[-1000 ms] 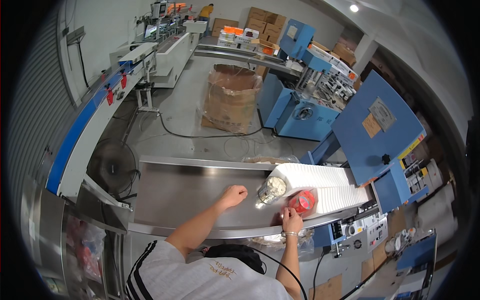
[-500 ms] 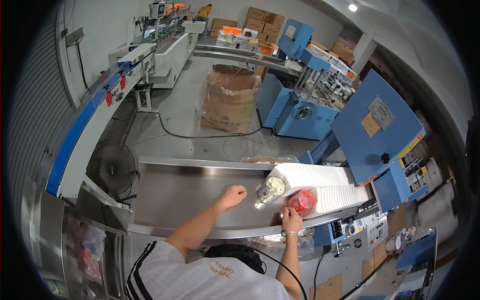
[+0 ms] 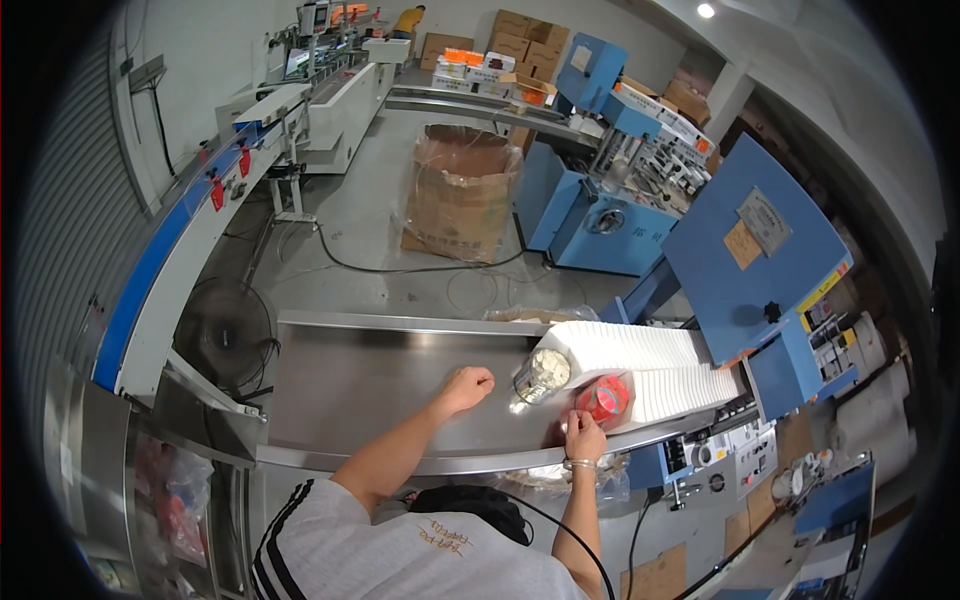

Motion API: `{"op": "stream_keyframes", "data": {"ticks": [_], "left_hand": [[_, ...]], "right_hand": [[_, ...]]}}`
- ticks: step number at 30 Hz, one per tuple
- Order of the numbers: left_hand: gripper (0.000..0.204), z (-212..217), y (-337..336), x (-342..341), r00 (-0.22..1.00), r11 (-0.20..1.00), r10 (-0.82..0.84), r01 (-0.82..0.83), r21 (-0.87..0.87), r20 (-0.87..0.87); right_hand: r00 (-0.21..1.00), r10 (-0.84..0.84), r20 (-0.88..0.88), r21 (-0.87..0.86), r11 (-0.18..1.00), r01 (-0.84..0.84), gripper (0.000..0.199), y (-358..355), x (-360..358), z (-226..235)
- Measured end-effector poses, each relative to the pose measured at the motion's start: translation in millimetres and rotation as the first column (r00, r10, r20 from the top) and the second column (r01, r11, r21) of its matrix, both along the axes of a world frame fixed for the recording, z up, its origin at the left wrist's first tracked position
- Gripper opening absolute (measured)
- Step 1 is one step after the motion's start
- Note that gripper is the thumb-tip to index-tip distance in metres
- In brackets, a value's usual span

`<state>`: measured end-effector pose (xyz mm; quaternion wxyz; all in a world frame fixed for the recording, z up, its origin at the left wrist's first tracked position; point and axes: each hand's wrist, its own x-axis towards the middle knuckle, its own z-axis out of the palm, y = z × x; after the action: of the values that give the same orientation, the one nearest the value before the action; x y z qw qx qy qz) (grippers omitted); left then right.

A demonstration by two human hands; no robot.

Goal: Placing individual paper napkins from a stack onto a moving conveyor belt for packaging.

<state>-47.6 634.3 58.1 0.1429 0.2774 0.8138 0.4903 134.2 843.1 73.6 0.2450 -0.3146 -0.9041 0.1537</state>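
Over the steel trough [image 3: 400, 362], my left hand [image 3: 467, 388] hangs with its fingers curled in; nothing shows in them. My right hand [image 3: 586, 440] is closed, with its fingertips drawn together beside the lower left of a round red container [image 3: 603, 400]. Whatever the fingertips may hold is hidden. Left of the red container, a clear jar with pale off-white pieces [image 3: 545, 374] leans slightly on the trough. Both stand against the ends of two long rows of thin white layered pieces [image 3: 640, 352].
A blue machine [image 3: 750, 230] rises at the trough's right end. Beyond the trough are a large cardboard box lined with plastic [image 3: 460, 210] and another blue machine [image 3: 600, 220]. A blue-edged conveyor [image 3: 165, 260] runs along the left. A person [image 3: 408, 22] stands far back.
Both hands stay nearly in place. The jar and the red container look unmoved; the view has shifted very slightly.
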Motion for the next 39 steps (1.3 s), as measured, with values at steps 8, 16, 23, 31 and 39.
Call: {"op": "stream_keyframes", "data": {"ticks": [8,16,23,31,39], "left_hand": [[0.020,0.5,0.7,1.0,1.000,1.000,0.004,-0.003,0.010,-0.017],[0.020,-3.1,1.8,0.2,0.999,1.000,0.008,-0.008,0.003,-0.037],[0.022,3.0,1.5,0.7,1.000,1.000,-0.003,0.003,-0.015,-0.003],[0.022,2.0,1.9,0.8,1.000,1.000,0.000,0.000,-0.002,-0.014],[0.023,3.9,1.4,1.1,1.000,1.000,-0.017,0.017,-0.019,-0.006]], "right_hand": [[1.000,-0.013,0.016,-0.028,1.000,0.014,0.025,-2.5,0.4,5.3],[1.000,-0.001,0.025,-0.032,0.999,0.002,0.024,-1.9,0.4,5.6],[1.000,-0.005,0.030,-0.025,1.000,0.005,0.024,-0.3,0.3,5.4],[0.999,-0.019,0.036,-0.035,0.999,0.020,0.024,-1.1,-0.2,7.3],[1.000,-0.016,0.022,-0.031,0.999,0.017,0.024,-0.4,0.0,7.1]]}}
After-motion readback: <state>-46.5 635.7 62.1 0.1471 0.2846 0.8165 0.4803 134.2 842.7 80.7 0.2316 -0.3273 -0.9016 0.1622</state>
